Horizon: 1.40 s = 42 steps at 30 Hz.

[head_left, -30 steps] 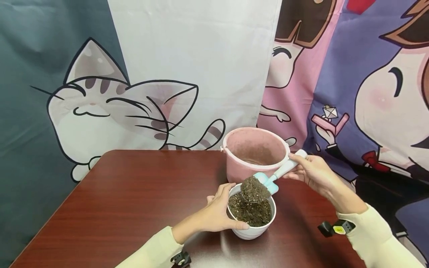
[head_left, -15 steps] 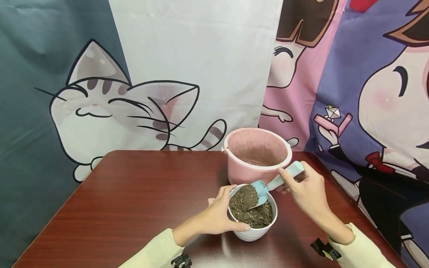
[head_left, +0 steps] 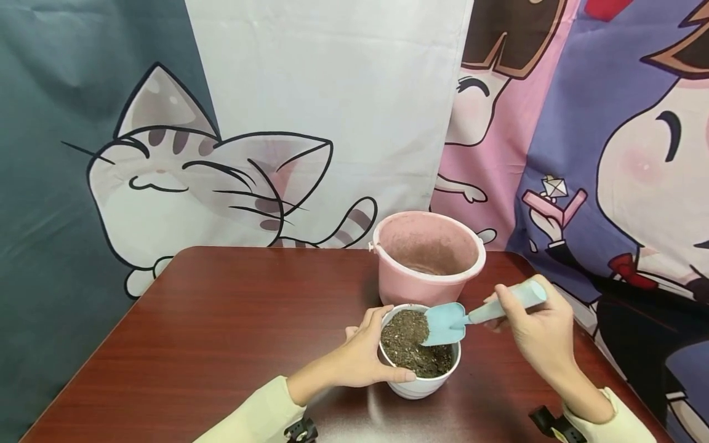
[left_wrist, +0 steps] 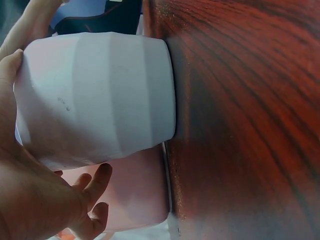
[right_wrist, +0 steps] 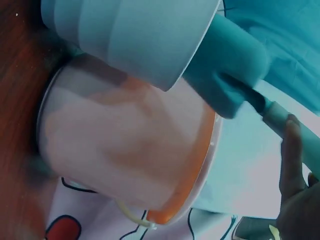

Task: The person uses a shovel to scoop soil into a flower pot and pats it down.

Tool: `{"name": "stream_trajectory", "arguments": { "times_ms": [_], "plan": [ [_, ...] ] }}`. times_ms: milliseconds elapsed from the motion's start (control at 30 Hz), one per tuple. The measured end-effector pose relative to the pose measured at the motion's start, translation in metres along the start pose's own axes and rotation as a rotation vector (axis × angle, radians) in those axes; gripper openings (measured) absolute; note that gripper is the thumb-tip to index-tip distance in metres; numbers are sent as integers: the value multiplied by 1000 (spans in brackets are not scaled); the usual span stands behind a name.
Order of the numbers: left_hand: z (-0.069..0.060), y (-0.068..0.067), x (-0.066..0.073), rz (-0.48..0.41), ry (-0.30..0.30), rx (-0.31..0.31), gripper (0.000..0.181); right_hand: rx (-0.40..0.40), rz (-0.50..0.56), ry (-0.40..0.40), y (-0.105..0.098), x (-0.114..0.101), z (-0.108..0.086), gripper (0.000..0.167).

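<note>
A white flowerpot [head_left: 416,389] stands on the table with dark soil [head_left: 410,344] inside. My left hand [head_left: 360,363] holds it from the left, thumb at the near side of the rim and fingers round the far side. In the left wrist view that hand [left_wrist: 40,195] lies along the ribbed pot [left_wrist: 100,95]. My right hand [head_left: 545,326] grips the handle of a light blue trowel [head_left: 445,324]. The trowel's blade tip reaches over the right rim into the soil, and its bare face shows. In the right wrist view the blade [right_wrist: 230,65] passes behind the pot's rim.
Just behind the pot stands a pink bucket [head_left: 426,289], with dirt stains on its inner wall. Reddish-brown tabletop [head_left: 249,320] stretches to the left. A cartoon-printed cloth [head_left: 332,92] hangs behind the table.
The heaped soil on the trowel has been tipped into the pot. My right hand has lowered and swung right, drawing the blade toward the right rim. The left hand keeps its hold.
</note>
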<state>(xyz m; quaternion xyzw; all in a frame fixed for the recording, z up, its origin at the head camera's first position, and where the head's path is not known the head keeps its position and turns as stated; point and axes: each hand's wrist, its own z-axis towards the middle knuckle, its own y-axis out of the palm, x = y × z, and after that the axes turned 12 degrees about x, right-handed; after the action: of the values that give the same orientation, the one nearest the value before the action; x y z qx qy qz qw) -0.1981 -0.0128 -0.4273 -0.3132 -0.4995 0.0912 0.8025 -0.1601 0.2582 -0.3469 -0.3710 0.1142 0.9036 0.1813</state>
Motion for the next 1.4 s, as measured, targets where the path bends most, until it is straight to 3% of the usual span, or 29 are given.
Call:
{"name": "stream_trajectory", "arguments": {
  "times_ms": [133, 267, 467, 567, 667, 800, 900, 1000, 1100, 1200, 1400],
  "plan": [
    [-1, 0, 0, -1, 0, -2, 117, 67, 318, -32, 0, 9, -16, 8],
    [-1, 0, -1, 25, 6, 6, 116, 99, 494, -99, 7, 12, -36, 7],
    [-1, 0, 0, 59, 17, 8, 117, 175, 556, -204, 8, 1, -40, 7],
    [-2, 0, 0, 80, 27, 26, 116, 159, 560, -145, 7, -2, -41, 5],
    [-2, -1, -1, 120, 48, 51, 115, 116, 570, -56, 8, -1, -46, 15],
    [-3, 0, 0, 163, 75, 78, 115, 38, 594, -35, 11, 4, -59, 23],
    [-4, 2, 2, 176, 78, 94, 114, -22, 569, -45, 12, 9, -70, 24],
    [-5, 4, 4, 189, 73, 117, 113, -76, 504, -6, 11, 11, -83, 28],
    [-8, 9, 8, 217, 53, 157, 113, -88, 420, 57, 8, 9, -93, 33],
    [-12, 14, 15, 244, 13, 210, 115, -52, 324, 76, 6, 7, -99, 38],
    [-21, 25, 30, 331, -35, 329, 119, 50, 61, -82, 11, -1, -106, 38]
  ]
}}
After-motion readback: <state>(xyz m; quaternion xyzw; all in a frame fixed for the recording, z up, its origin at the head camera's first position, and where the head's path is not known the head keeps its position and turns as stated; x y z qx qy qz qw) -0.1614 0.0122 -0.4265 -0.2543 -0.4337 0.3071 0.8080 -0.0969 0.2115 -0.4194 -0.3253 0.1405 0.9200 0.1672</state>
